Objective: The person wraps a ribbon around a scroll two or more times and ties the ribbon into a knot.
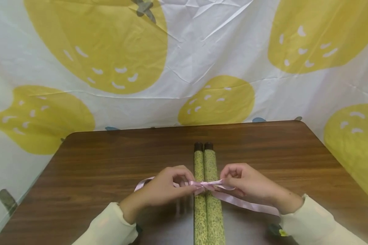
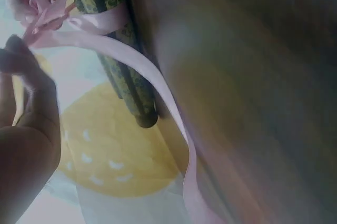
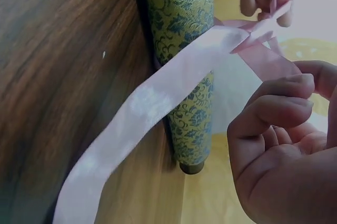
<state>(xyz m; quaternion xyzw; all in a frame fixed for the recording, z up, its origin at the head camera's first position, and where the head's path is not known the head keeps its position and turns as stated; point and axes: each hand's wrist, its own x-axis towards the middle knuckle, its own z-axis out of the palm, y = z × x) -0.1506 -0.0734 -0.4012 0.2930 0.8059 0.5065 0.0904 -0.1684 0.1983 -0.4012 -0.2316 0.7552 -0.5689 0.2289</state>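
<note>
Two rolled scrolls in yellow-green floral cloth, the left scroll [image 1: 199,207] and the right scroll [image 1: 214,211], lie side by side with dark end knobs away from me. A pink ribbon [image 1: 207,184] goes round both and is knotted on top. My left hand [image 1: 164,187] pinches ribbon just left of the knot between thumb and fingers. On the other side, my right hand [image 1: 248,182] pinches a ribbon loop. A loose ribbon tail [image 3: 142,105] runs down past the scroll in the right wrist view; another tail [image 2: 152,74] hangs in the left wrist view.
The scrolls lie on a brown wood-grain table [image 1: 110,160]. Behind it hangs a white cloth [image 1: 190,61] printed with yellow lemons. A small dark green and yellow item [image 1: 282,232], partly hidden, is beside the right sleeve [image 1: 309,221].
</note>
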